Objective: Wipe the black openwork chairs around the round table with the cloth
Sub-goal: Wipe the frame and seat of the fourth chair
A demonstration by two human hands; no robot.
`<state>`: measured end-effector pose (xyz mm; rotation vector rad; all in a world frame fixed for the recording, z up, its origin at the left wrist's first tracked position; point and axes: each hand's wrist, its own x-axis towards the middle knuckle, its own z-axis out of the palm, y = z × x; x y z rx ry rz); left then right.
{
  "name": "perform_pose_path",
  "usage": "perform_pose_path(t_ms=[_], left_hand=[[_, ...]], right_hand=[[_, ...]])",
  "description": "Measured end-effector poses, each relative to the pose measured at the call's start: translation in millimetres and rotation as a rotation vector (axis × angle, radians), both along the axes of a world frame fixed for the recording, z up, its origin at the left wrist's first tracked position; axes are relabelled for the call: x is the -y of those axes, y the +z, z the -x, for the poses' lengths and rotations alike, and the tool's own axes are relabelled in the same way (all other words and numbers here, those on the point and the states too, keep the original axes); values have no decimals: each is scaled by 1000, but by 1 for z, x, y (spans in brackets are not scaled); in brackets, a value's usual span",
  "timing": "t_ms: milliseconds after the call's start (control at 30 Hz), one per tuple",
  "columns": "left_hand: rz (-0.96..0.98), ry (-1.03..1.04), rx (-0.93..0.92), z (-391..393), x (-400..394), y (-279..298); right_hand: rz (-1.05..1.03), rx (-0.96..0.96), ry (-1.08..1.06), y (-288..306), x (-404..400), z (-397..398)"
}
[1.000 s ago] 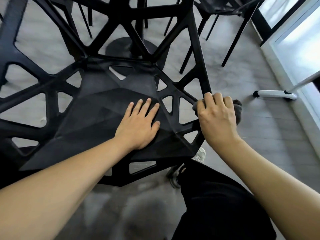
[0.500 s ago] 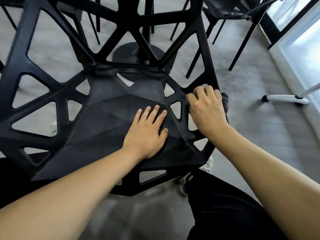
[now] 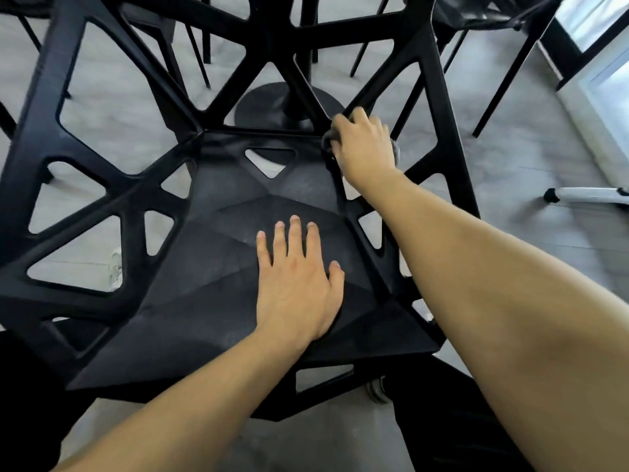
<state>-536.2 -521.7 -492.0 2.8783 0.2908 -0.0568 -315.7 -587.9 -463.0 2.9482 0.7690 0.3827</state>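
Right hand point(image 3: 366, 148) moved from seat's right edge to rear right corner, gripping grey cloth point(image 3: 327, 142); left hand point(image 3: 296, 284) flat, fingers straight, on black openwork chair point(image 3: 211, 287) seat.

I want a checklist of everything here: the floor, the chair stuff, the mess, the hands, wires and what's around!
Surface: grey floor.
Job's things: black openwork plastic chair; dark grey cloth at its back right seat corner.
Clutter: nothing seen.
Grippers: left hand flat on seat; right hand grips cloth.
Cables: nothing seen.
Surroundings: black round table base, more black chair legs, white bar on the floor, bright window.
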Motion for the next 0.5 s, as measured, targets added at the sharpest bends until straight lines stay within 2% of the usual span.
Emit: perform_pose_path(t_ms=[67,133,233,367,500], left_hand=[[14,-1,1,-2,-1,0],[25,1,-8,-2,-1,0],[34,0,3,-4,-1,1],[77,-17,26,-2,-3,0],[130,-106,33,-6,-21,2]], right_hand=[[-20,-33,4,-3,-3,-4],[16,17,50,-6,4,5],[182,157,72,-5,26,37],[304,208,77,-3,37,80],[132,53,-9,-6,46,95]])
